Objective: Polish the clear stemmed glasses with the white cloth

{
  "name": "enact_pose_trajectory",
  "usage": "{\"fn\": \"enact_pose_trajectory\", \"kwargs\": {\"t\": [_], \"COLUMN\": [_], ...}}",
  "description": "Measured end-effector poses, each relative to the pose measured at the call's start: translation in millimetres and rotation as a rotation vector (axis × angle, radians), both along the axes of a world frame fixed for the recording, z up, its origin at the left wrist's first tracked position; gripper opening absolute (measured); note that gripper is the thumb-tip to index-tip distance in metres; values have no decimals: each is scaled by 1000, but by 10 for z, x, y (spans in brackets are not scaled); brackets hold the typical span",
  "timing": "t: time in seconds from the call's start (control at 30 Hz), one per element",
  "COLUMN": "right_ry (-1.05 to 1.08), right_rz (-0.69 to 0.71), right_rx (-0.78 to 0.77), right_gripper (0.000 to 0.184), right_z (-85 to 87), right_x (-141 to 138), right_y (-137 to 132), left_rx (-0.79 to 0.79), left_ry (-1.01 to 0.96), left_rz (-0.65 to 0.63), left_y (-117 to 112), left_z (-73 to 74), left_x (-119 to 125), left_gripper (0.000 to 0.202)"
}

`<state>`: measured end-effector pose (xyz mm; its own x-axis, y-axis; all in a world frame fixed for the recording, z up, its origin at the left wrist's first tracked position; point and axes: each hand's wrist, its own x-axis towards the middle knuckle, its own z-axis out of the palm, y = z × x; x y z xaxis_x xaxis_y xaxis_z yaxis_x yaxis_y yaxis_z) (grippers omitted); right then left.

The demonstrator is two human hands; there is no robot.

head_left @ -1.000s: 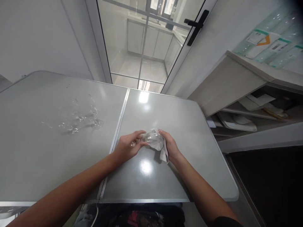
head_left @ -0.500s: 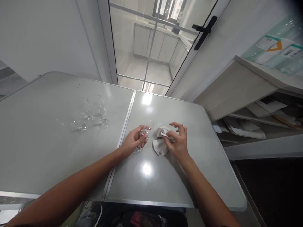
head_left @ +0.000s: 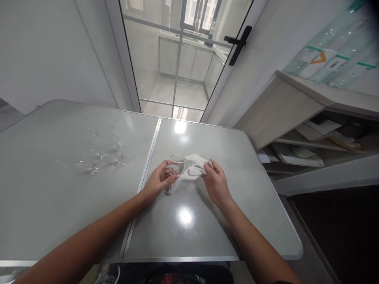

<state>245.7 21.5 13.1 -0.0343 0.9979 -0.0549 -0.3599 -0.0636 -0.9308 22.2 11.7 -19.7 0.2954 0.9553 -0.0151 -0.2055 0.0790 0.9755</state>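
Note:
My left hand [head_left: 161, 176] is closed around the bowl of a clear wine glass [head_left: 178, 159], whose rim tilts up and whose lower part shows below my fingers. In my right hand [head_left: 216, 179] a white cloth [head_left: 195, 165] is pinched at its right end. The cloth stretches leftward and meets the right side of the glass; its lower edge is blurred. Further left on the table, several clear stemmed glasses [head_left: 102, 156] stand or lie close together; their outlines are hard to separate.
The grey table [head_left: 74, 209] has a metal seam [head_left: 149, 154] across it. Behind stands a glass door [head_left: 174, 75] with a black handle [head_left: 240, 44]. On the right is a wooden shelf [head_left: 284, 106] with plastic bottles [head_left: 328, 59] on top.
The cloth has gone from bunched under my right fingers to spread out towards the glass. The glass now sits more upright in my left hand. The view has shifted slightly.

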Motion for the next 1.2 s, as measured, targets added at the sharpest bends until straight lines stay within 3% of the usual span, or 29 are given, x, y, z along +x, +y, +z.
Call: {"fn": "enact_pose_trajectory", "kwargs": {"t": [0.17,0.3,0.43,0.5,0.6,0.67,0.77,0.87,0.97,1.1,1.2], "right_ry": [-36,-234,-376,-327,-268,-315,-465,-507,-353,-82,-109], "right_rz": [-27,139,336,324,223,247,397,530,646,851,953], "right_rx": [222,461,593,512,289,197,169,172,39,-239,-228], "right_gripper": [22,23,42,44,27,41,44,46,52,57,53], "right_z": [4,-19,-39,-80,-165,-200,-180,-116,-74,-74,-81], "right_x": [-8,-67,-156,-191,-217,-214,-179,-113,-22,54,7], "right_y": [-64,-173,-264,-271,-238,-203,-150,-108,-89,-101,-137], "left_rx": [-51,-47,-13,1,24,30,53,131,203,316,459], "left_ry": [-119,-109,-148,-151,-126,-137,-141,-9,108,205,290], "left_rz": [31,114,80,70,43,12,-32,-1,22,-75,-114], "left_y": [3,8,11,-2,-39,-62,-85,-103,-127,-150,-151], "left_z": [-80,-175,-179,-123,-18,26,34,26,65,152,146], "left_x": [49,62,45,52,87,108,114,103,95,73,51], "left_gripper": [54,59,62,57,58,65,69,65,60,61,60]}}
